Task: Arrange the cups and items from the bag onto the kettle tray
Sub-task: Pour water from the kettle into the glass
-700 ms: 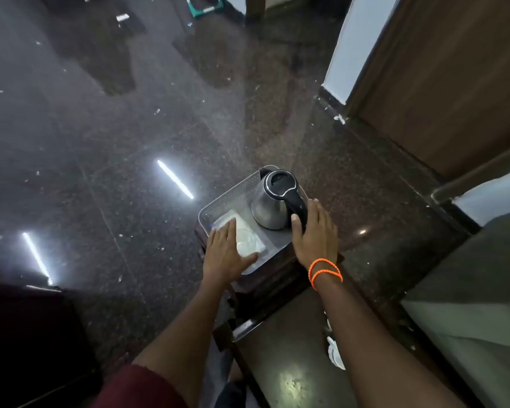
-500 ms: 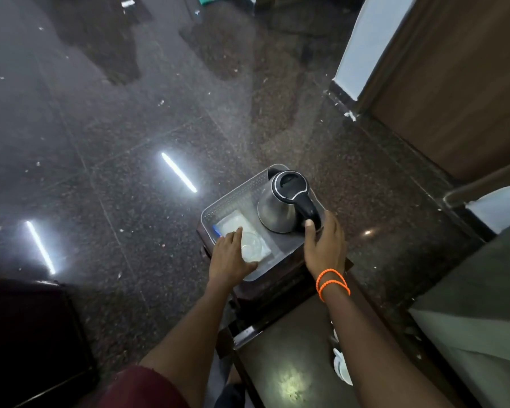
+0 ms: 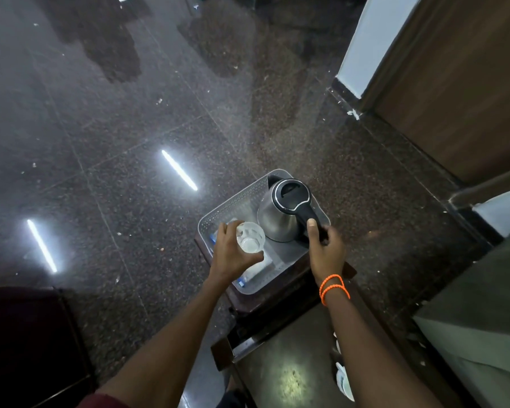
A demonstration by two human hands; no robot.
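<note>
A grey perforated tray (image 3: 233,203) sits on a small dark wooden stand. On its right half stands a steel kettle (image 3: 277,219) with a black lid and handle. My left hand (image 3: 230,254) holds a clear cup (image 3: 250,237) tilted above the tray's left half, its mouth facing up toward me. Under it lies a clear plastic bag (image 3: 262,267) with white items and a blue edge. My right hand (image 3: 326,248) is wrapped around the lower end of the kettle's handle; two orange bands circle that wrist.
The stand (image 3: 265,298) rests on a dark polished stone floor (image 3: 130,142) with light reflections. A brown wooden door (image 3: 460,83) and white wall are at the right. A dark box (image 3: 27,343) lies at the lower left. White items (image 3: 343,381) lie beside a low dark tabletop near me.
My left hand has lifted a clear cup off the bag in the tray. My right hand has slid down and closed on the kettle's handle. The camera has moved closer.
</note>
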